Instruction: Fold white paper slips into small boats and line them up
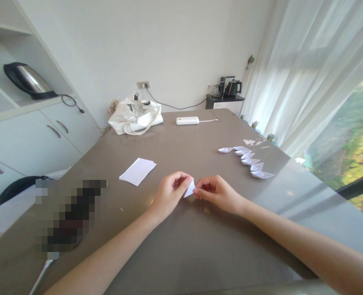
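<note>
A small folded piece of white paper [190, 189] is pinched between both hands just above the grey table [181, 237]. My left hand [170, 192] grips its left side with thumb and fingers closed. My right hand [216, 191] pinches its right side, fingers curled. A small stack of white paper sheets [137, 171] lies to the left of my left hand. Several folded white paper boats [249, 160] sit in a curved row to the right, beyond my right hand.
A white handbag [136, 118] and a white power bank [187, 120] with a cable rest at the table's far end. A blurred-out object [67, 217] stands at the near left. White cabinets with a kettle [28, 80] line the left; a curtained window is on the right.
</note>
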Demonstrator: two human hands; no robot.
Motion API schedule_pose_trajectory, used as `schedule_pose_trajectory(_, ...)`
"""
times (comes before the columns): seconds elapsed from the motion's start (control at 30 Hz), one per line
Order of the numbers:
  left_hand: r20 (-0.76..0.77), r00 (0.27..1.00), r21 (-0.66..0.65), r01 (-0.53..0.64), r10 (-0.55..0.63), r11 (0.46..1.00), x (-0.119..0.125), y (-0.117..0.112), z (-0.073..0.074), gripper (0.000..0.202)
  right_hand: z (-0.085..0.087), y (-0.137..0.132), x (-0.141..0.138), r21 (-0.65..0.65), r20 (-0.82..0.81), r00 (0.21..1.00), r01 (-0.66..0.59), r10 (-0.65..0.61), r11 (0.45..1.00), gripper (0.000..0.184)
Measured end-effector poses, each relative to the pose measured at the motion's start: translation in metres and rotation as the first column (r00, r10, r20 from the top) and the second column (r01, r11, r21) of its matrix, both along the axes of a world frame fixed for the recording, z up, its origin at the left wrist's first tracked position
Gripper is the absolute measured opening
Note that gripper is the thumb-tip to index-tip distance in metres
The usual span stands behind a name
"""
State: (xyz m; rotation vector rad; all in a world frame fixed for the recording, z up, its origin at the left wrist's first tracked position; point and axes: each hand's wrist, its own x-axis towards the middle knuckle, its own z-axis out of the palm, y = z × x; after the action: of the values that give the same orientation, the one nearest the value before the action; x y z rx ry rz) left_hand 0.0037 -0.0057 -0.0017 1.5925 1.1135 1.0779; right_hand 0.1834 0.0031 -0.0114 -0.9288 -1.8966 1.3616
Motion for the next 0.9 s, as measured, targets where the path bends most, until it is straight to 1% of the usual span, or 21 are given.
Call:
schedule_pose_trajectory(0.07,-0.024,0.999,-0.016,0.031,-0.031,0.999,-0.0006,0.0,0.0007,0.026,0.0013,0.0026,0.0017,0.024,0.013,0.999,0.049,-0.049,0.999,0.032)
schedule_pose_trajectory(0.13,-0.085,0.995,-0.004,0.045,-0.045,0.999,-0.0012,-0.0007,0.0023,0.025,0.0023,0.0045,0.0024,0.03,0.005,0.997,0.082,-0.082,0.996,0.032)
schedule_pose_trajectory(0.2,-0.123,0.992,0.018,0.043,-0.04,0.999,-0.0014,-0.002,0.0044,0.025,0.0028,0.0047,0.0019,0.016,-0.01,0.996,0.09,-0.09,0.996,0.033)
schedule_pose_trajectory(0.37,-0.101,0.994,0.055,0.034,-0.028,0.998,-0.0011,-0.0047,0.008,0.024,0.0032,0.0009,-0.0016,-0.021,-0.059,0.996,0.073,-0.074,0.997,0.037)
schedule_pose_trajectory(0.47,-0.082,0.997,0.048,0.016,-0.012,0.999,-0.0006,-0.0043,0.0077,0.025,0.0029,0.0009,-0.0015,-0.01,-0.071,0.994,0.083,-0.083,0.997,0.037)
schedule_pose_trajectory(0.57,-0.029,0.999,0.004,0.04,-0.04,0.999,-0.0006,-0.0021,0.0065,0.028,0.003,0.0038,0.0014,0.019,-0.084,0.993,0.085,-0.084,0.996,0.035)
schedule_pose_trajectory(0.63,0.056,0.994,-0.038,0.097,-0.094,0.995,-0.0012,-0.0001,0.0055,0.029,0.0036,0.0063,0.0037,0.01,-0.097,0.994,0.05,-0.049,0.999,0.035)
schedule_pose_trajectory(0.73,0.194,0.969,-0.101,0.178,-0.156,0.979,-0.0023,0.0026,0.0034,0.027,0.004,0.0091,0.0055,-0.022,-0.113,0.994,-0.003,0.001,1.0,0.034)
schedule_pose_trajectory(0.8,0.24,0.955,-0.128,0.211,-0.176,0.969,-0.0029,0.0036,0.0017,0.027,0.0032,0.0099,0.0053,-0.037,-0.118,0.993,0.005,-0.01,0.999,0.034)
schedule_pose_trajectory(0.9,0.264,0.948,-0.147,0.22,-0.176,0.964,-0.0029,0.0038,-0.0003,0.024,0.0008,0.0101,0.0041,-0.04,-0.145,0.988,0.049,-0.054,0.998,0.033)
